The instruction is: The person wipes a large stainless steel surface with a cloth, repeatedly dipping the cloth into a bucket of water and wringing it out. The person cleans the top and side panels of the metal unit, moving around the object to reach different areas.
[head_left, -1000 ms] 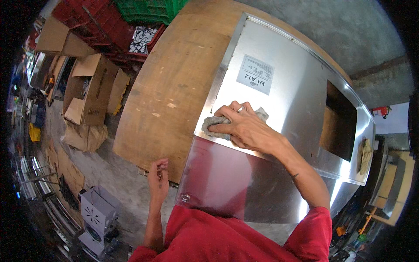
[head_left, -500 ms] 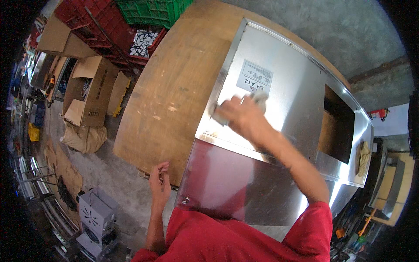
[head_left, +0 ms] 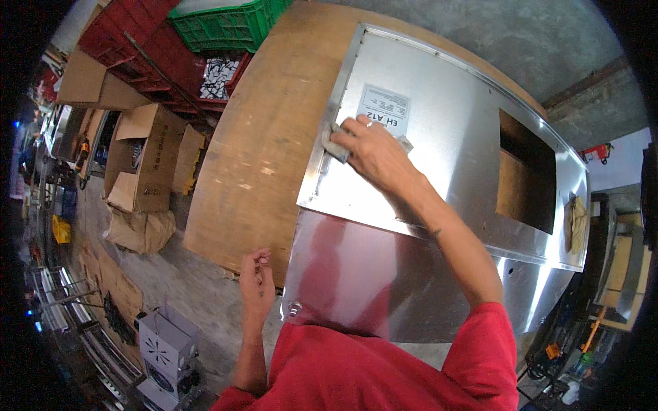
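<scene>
A large shiny sheet-metal housing lies on a brown wooden board. My right hand is closed over a greyish rag, pressed to the metal at the left edge of its top face. Part of the rag shows past the far side of the fingers. Just beyond that hand is a silver printed label. My left hand hangs beside the board's near edge, its fingers loosely curled with nothing visible in them.
The housing has a rectangular opening at the right, and a tan cloth lies beyond it. Red crates, a green crate and a cardboard box stand at left. A grey boxy unit stands on the floor.
My right hand has slid the rag a little left and away from me, to the metal's left edge. My left hand stays low by the board. The view has shifted slightly.
</scene>
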A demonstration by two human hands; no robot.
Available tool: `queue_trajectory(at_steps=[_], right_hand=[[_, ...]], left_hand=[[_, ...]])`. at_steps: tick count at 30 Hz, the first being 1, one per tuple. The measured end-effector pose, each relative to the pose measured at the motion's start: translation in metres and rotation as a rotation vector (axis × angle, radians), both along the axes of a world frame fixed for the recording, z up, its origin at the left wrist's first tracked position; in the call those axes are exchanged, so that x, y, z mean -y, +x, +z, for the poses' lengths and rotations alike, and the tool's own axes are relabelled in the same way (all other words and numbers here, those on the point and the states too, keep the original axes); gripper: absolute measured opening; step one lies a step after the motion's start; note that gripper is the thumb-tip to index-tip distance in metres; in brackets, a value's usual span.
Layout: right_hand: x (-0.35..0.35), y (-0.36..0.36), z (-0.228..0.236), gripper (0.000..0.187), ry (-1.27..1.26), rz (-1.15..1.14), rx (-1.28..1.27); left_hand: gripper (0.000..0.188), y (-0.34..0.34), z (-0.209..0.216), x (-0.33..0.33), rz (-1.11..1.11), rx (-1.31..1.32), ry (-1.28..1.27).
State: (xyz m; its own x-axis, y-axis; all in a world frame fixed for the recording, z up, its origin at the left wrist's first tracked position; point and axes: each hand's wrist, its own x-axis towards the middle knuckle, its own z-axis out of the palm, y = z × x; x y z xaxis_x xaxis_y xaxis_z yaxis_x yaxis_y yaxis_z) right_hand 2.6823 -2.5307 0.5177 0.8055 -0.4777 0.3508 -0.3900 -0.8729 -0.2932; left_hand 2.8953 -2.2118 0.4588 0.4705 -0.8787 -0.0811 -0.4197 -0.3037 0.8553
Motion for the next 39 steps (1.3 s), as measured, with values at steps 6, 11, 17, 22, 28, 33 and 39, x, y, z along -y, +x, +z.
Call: queue_trajectory(at_steps=[6, 11, 17, 22, 28, 33, 39], right_hand=[[-0.06, 0.009, 0.021, 0.024, 0.156, 0.025, -0.022], [-0.056, 0.004, 0.015, 0.028, 0.305, 0.017, 0.054], [-0.074, 0.009, 0.01, 0.022, 0.244, -0.061, 0.111], [-0.049, 0.02, 0.0, 0.023, 0.218, -0.1, 0.126], [0.079, 0.024, -0.001, 0.017, -0.008, -0.359, 0.152], [0.07, 0.032, -0.013, 0.017, -0.006, -0.506, 0.276], [-0.061, 0.026, 0.001, 0.022, 0.168, -0.185, 0.109]], left_hand=[[0.021, -0.006, -0.005, -0.006, 0.009, 0.008, -0.038], [0.02, -0.006, 0.004, 0.004, 0.036, -0.041, -0.076], [0.022, -0.003, 0.016, 0.008, 0.025, -0.049, -0.074], [0.021, 0.008, 0.005, 0.003, 0.024, 0.027, -0.022], [0.021, 0.015, 0.015, 0.014, -0.017, 0.028, -0.062], [0.026, 0.011, 0.042, 0.076, -0.064, -0.073, -0.082], [0.026, -0.004, 0.041, 0.203, -0.123, -0.157, -0.35]])
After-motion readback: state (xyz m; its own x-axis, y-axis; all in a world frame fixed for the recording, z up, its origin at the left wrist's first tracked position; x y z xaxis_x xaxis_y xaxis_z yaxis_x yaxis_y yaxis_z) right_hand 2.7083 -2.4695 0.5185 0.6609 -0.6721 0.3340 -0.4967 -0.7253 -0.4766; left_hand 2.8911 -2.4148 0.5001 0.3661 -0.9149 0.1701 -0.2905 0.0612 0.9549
